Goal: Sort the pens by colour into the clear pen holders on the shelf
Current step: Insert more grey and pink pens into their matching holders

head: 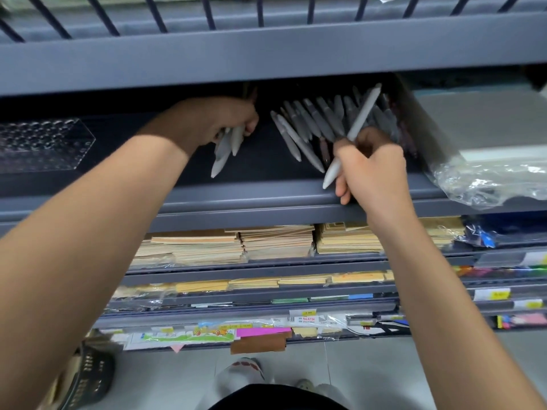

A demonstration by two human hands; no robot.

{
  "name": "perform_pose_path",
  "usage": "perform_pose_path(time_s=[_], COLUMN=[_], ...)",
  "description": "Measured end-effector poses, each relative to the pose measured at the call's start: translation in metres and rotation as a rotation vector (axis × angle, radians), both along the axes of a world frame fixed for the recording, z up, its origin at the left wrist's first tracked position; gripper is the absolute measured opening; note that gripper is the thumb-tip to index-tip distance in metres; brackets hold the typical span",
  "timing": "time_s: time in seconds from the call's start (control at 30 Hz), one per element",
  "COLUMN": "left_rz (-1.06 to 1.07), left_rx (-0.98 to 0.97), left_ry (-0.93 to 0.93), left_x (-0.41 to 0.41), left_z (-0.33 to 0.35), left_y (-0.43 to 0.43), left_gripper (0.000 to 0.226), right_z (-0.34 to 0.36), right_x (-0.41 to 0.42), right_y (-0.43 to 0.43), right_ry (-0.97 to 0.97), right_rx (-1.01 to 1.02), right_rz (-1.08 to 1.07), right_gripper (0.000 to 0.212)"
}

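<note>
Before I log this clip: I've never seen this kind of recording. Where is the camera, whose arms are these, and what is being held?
There is no machine here. A person wears one wide-angle camera on the head, so the single picture looks forward and down along their own bare arms at a grey shelf. The left hand grips a small bunch of grey pens. The right hand holds one grey pen, slanting upward, in front of a loose pile of grey pens lying on the shelf. A clear pen holder sits at the far left, apart from both hands. To the right lie plastic-wrapped packs; stacks of card fill the shelves below.
</note>
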State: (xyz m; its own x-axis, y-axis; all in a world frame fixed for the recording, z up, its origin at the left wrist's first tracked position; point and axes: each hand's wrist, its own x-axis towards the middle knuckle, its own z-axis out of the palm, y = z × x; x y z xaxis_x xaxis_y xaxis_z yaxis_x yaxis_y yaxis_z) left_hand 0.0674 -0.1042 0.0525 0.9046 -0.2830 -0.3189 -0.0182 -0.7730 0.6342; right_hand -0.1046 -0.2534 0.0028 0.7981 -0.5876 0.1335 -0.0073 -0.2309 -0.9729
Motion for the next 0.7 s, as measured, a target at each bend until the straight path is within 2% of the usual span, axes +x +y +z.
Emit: perform_pose_path(time_s=[0.13,0.23,0.27,0.37,0.43,0.5,0.57,0.7], left_rz=[0.095,0.137,0.166,0.217,0.233,0.289,0.332,0.379], left_rx=[-0.330,-0.572,-0.653,-0.843,-0.950,-1.026,-1.024,-1.016], left_ry=[0.077,0.166,0.182,0.178,0.137,0.101,0.038,-0.051], left_x=[-0.027,-0.058,-0.070,-0.105,-0.126,-0.143,-0.154,-0.167], left_z=[-0.001,-0.005,-0.009,-0.025,-0.037,-0.050,-0.063,-0.080], left_y=[0.027,0.049,0.057,0.083,0.101,0.120,0.143,0.200], left_gripper=[0.020,0.013,0.008,0.013,0.016,0.025,0.028,0.027], right_z=[0.002,0.001,0.001,-0.002,-0.005,-0.008,-0.011,-0.013], right_x=[-0.010,-0.022,-0.026,-0.034,-0.035,-0.035,-0.035,-0.031], right_y=[0.001,0.005,0.008,0.022,0.034,0.047,0.063,0.111], right_ry=[-0.124,-0.160,-0.165,-0.165,-0.146,-0.117,-0.093,-0.041], right_rx=[0.188,0.313,0.331,0.354,0.382,0.418,0.433,0.279], right_rz=[0.082,0.190,0.222,0.321,0.385,0.445,0.506,0.617], right_gripper=[0.009,0.007,0.008,0.026,0.031,0.030,0.025,0.013])
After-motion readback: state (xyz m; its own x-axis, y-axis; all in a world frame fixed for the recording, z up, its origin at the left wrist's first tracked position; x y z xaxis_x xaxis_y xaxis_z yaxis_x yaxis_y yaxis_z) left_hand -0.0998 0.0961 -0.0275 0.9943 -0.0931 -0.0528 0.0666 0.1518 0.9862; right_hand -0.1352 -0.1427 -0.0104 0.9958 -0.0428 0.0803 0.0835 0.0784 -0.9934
